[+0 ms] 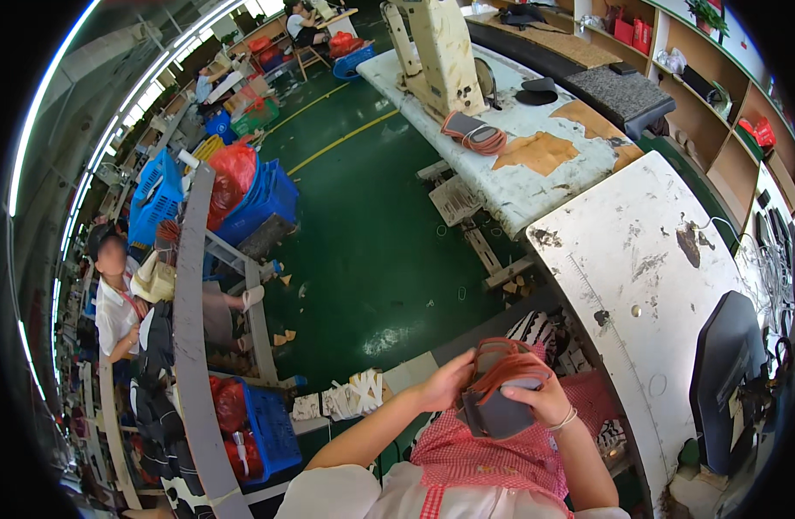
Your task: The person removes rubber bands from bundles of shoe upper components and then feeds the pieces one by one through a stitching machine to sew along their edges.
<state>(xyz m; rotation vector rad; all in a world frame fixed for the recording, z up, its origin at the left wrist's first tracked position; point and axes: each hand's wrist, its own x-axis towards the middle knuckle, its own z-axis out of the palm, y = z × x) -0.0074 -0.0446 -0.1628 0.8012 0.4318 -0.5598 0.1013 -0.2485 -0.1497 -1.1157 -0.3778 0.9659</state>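
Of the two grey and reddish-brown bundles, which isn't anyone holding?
The bundle lying on the pale table near the cream machine; the other bundle is in the person's right hand, left hand at its edge.

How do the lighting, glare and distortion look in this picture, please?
In the head view: the ceiling tube light at left is blown out white; the green floor has a pale patch, probably glare; edges bow toward the black rim; the held grey and reddish-brown pieces look fairly clear, the far seated worker small and soft.
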